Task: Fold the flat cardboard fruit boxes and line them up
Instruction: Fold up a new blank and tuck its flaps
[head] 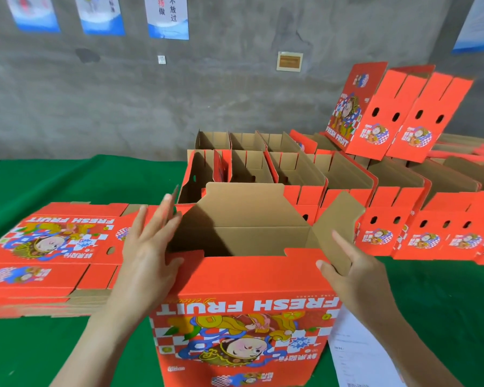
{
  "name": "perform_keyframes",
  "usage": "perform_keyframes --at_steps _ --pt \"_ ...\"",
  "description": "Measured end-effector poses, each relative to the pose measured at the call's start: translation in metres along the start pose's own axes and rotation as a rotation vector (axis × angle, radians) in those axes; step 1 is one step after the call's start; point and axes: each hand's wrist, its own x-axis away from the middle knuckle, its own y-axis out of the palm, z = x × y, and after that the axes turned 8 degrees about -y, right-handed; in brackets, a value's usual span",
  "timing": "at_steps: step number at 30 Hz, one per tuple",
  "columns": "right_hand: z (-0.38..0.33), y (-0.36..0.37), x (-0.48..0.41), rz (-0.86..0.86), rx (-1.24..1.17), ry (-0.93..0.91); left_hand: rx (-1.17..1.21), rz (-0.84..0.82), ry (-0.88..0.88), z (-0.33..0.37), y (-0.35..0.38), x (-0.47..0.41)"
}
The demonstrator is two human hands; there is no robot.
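Observation:
An orange FRESH FRUIT cardboard box [243,317] stands opened up in front of me on the green table, its brown inside showing. My left hand [148,247] lies with straight fingers against the box's left end flap. My right hand [352,269] pinches the brown right end flap [338,224] between thumb and fingers. To the left lies a stack of flat boxes [48,255], printed side up. Behind stand rows of folded boxes [291,169], open tops up.
Two folded boxes [389,113] stand tilted on top of the rows at the back right. More flat cardboard [472,146] is piled at the far right. A white paper sheet [358,356] lies at the right of my box. A grey wall with posters is behind.

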Motion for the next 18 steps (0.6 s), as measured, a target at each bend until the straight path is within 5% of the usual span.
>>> perform_keyframes --at_steps 6,10,14,18 --pt "-0.001 0.002 -0.005 -0.013 -0.024 0.034 0.156 -0.146 0.208 0.004 -0.001 -0.002" --pt "0.001 0.003 -0.004 -0.009 -0.036 -0.031 0.173 -0.287 0.182 0.002 0.002 -0.011" --pt "0.002 0.002 -0.005 0.019 -0.059 -0.138 0.086 -0.192 0.095 0.003 0.011 -0.033" --pt "0.006 -0.002 -0.004 -0.015 -0.102 -0.338 0.01 -0.35 0.027 0.002 0.017 -0.048"
